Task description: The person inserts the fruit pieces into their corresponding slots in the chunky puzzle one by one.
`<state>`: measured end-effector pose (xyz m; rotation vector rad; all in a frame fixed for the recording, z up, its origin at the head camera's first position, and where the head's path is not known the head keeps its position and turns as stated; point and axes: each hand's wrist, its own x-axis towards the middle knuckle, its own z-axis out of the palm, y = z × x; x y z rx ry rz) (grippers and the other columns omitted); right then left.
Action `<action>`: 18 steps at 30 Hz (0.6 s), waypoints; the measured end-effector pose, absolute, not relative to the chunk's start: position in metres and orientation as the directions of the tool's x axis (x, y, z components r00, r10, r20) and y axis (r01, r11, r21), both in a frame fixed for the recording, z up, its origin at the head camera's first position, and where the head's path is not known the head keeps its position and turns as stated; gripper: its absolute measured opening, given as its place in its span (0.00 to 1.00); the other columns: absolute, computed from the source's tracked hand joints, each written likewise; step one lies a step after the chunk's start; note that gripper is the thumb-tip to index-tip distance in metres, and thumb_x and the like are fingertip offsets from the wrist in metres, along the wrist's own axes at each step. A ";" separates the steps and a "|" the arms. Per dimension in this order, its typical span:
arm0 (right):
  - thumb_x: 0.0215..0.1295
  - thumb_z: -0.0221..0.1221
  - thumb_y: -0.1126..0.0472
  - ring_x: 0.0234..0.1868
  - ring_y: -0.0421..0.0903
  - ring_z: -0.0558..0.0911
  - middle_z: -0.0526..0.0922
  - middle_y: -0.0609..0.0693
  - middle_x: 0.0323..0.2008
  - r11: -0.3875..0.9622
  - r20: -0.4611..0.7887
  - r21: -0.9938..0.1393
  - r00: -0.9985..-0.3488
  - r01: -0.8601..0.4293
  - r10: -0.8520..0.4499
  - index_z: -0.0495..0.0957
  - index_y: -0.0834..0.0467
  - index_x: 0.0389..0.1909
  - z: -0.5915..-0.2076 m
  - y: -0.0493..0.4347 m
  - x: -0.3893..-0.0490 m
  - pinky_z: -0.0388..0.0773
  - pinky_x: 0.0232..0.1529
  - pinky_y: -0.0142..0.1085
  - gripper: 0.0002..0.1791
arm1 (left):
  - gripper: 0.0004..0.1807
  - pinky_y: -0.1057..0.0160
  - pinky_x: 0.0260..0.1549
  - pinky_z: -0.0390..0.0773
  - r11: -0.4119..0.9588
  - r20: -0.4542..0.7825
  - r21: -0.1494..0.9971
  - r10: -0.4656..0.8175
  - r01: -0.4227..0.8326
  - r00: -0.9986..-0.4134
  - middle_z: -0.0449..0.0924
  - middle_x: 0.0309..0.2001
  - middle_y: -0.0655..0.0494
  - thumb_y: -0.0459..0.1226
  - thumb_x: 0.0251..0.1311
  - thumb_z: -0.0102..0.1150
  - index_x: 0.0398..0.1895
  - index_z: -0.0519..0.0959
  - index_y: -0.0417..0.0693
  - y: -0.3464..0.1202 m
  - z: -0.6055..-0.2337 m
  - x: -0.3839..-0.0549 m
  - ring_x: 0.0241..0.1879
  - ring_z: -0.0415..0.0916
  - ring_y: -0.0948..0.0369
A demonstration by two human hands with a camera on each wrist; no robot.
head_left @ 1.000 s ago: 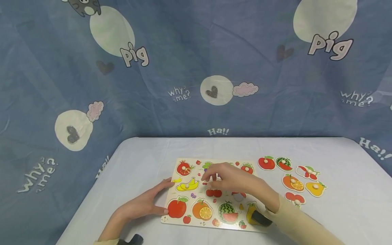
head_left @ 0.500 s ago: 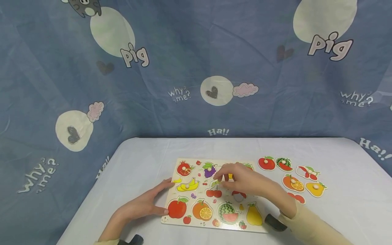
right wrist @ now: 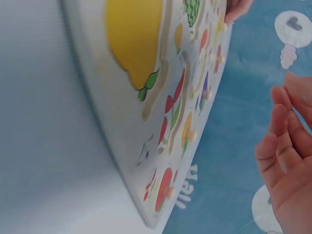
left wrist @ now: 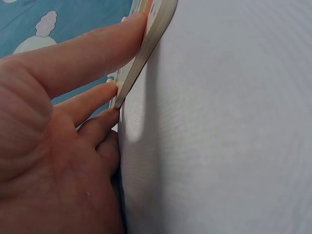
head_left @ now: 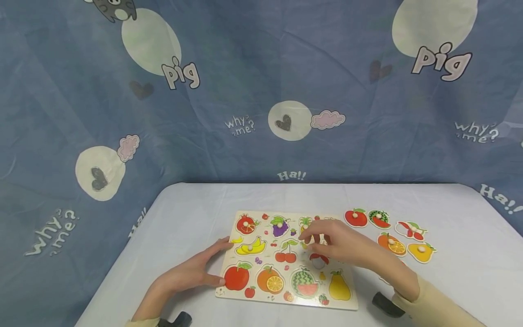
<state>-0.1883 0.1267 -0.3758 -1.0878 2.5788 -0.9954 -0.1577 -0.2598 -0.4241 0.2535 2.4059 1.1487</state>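
Observation:
A wooden fruit puzzle board lies flat on the white table. My left hand touches its left edge, with thumb and fingers spread apart. In the left wrist view, the thumb rests against the board's rim. My right hand hovers over the board's right half, fingers loosely bent and holding nothing. Knobbed pieces sit in the board: pomegranate, grapes, bananas and a pineapple partly behind the right hand. The strawberry piece shows in the right wrist view.
Loose knobbed pieces lie right of the board: an apple, a watermelon, a lychee-like piece, an orange and a pear. My right forearm mostly covers another piece. A blue printed curtain hangs behind.
My right hand has moved rightward across the board, uncovering the grapes and the cherry recess. Its forearm now covers the loose cherry piece. The left hand stays put.

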 end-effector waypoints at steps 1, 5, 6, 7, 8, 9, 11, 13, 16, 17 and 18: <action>0.65 0.63 0.61 0.38 0.38 0.76 0.83 0.39 0.41 0.515 0.097 -0.637 -0.723 -0.574 -0.684 0.82 0.49 0.49 -0.375 0.129 -0.187 0.77 0.36 0.33 0.12 | 0.48 0.31 0.66 0.43 0.633 -0.322 0.774 0.358 -0.026 -0.877 0.48 0.77 0.49 0.42 0.45 0.76 0.73 0.64 0.58 -0.260 -0.424 -0.158 0.75 0.40 0.43; 0.65 0.64 0.58 0.37 0.37 0.75 0.80 0.34 0.38 0.535 0.096 -0.633 -0.742 -0.559 -0.663 0.82 0.49 0.50 -0.374 0.138 -0.181 0.76 0.34 0.32 0.13 | 0.48 0.31 0.65 0.43 0.632 -0.322 0.774 0.354 -0.029 -0.878 0.48 0.77 0.49 0.42 0.45 0.76 0.73 0.64 0.58 -0.260 -0.425 -0.158 0.75 0.40 0.43; 0.65 0.64 0.57 0.37 0.37 0.75 0.79 0.33 0.38 0.539 0.094 -0.633 -0.747 -0.556 -0.659 0.81 0.48 0.51 -0.374 0.140 -0.179 0.76 0.34 0.32 0.13 | 0.48 0.30 0.65 0.43 0.632 -0.323 0.775 0.353 -0.031 -0.878 0.48 0.77 0.49 0.41 0.45 0.76 0.73 0.64 0.58 -0.260 -0.425 -0.158 0.75 0.40 0.43; 0.65 0.64 0.57 0.37 0.37 0.75 0.79 0.33 0.37 0.541 0.094 -0.635 -0.750 -0.552 -0.655 0.81 0.47 0.51 -0.373 0.142 -0.178 0.76 0.34 0.32 0.13 | 0.48 0.30 0.65 0.43 0.633 -0.325 0.773 0.348 -0.035 -0.880 0.48 0.77 0.49 0.41 0.45 0.76 0.73 0.64 0.58 -0.260 -0.425 -0.158 0.75 0.41 0.43; 0.65 0.64 0.57 0.37 0.37 0.75 0.78 0.32 0.37 0.546 0.093 -0.632 -0.754 -0.549 -0.650 0.81 0.46 0.51 -0.374 0.144 -0.177 0.76 0.34 0.32 0.14 | 0.48 0.30 0.65 0.43 0.635 -0.327 0.772 0.342 -0.040 -0.881 0.49 0.77 0.49 0.41 0.44 0.76 0.73 0.64 0.58 -0.260 -0.426 -0.158 0.75 0.41 0.43; 0.65 0.65 0.57 0.37 0.37 0.75 0.78 0.33 0.37 0.546 0.099 -0.631 -0.755 -0.551 -0.648 0.81 0.46 0.51 -0.374 0.146 -0.176 0.76 0.34 0.32 0.14 | 0.49 0.30 0.65 0.44 0.635 -0.328 0.771 0.340 -0.042 -0.881 0.49 0.77 0.49 0.41 0.44 0.76 0.73 0.64 0.58 -0.260 -0.426 -0.158 0.75 0.42 0.43; 0.65 0.65 0.58 0.37 0.37 0.75 0.77 0.33 0.35 0.548 0.105 -0.628 -0.758 -0.552 -0.643 0.81 0.45 0.50 -0.375 0.150 -0.174 0.76 0.34 0.32 0.14 | 0.49 0.30 0.65 0.45 0.642 -0.334 0.765 0.327 -0.052 -0.884 0.50 0.77 0.50 0.41 0.44 0.77 0.73 0.64 0.59 -0.260 -0.426 -0.158 0.74 0.43 0.43; 0.64 0.65 0.57 0.36 0.36 0.75 0.77 0.33 0.34 0.554 0.111 -0.624 -0.764 -0.551 -0.636 0.81 0.44 0.50 -0.377 0.153 -0.173 0.76 0.34 0.32 0.14 | 0.49 0.30 0.65 0.46 0.648 -0.337 0.760 0.319 -0.056 -0.886 0.50 0.77 0.50 0.41 0.44 0.77 0.73 0.64 0.60 -0.259 -0.426 -0.158 0.74 0.45 0.44; 0.63 0.66 0.58 0.35 0.36 0.75 0.77 0.33 0.34 0.551 0.127 -0.623 -0.767 -0.555 -0.629 0.81 0.44 0.49 -0.379 0.158 -0.172 0.76 0.33 0.32 0.14 | 0.49 0.31 0.65 0.47 0.654 -0.343 0.753 0.308 -0.064 -0.887 0.51 0.77 0.50 0.41 0.43 0.77 0.72 0.64 0.61 -0.258 -0.426 -0.157 0.74 0.46 0.45; 0.63 0.66 0.59 0.35 0.36 0.75 0.77 0.33 0.34 0.549 0.133 -0.625 -0.768 -0.556 -0.626 0.81 0.44 0.49 -0.380 0.159 -0.172 0.76 0.33 0.32 0.14 | 0.49 0.31 0.65 0.47 0.656 -0.344 0.752 0.307 -0.065 -0.887 0.51 0.77 0.51 0.41 0.43 0.77 0.72 0.64 0.61 -0.258 -0.426 -0.157 0.74 0.46 0.45; 0.63 0.66 0.59 0.35 0.36 0.75 0.78 0.33 0.35 0.542 0.141 -0.628 -0.767 -0.558 -0.626 0.81 0.43 0.49 -0.381 0.161 -0.171 0.76 0.33 0.32 0.15 | 0.49 0.30 0.65 0.47 0.657 -0.346 0.751 0.304 -0.067 -0.888 0.51 0.77 0.51 0.41 0.43 0.77 0.72 0.64 0.61 -0.258 -0.425 -0.157 0.74 0.46 0.45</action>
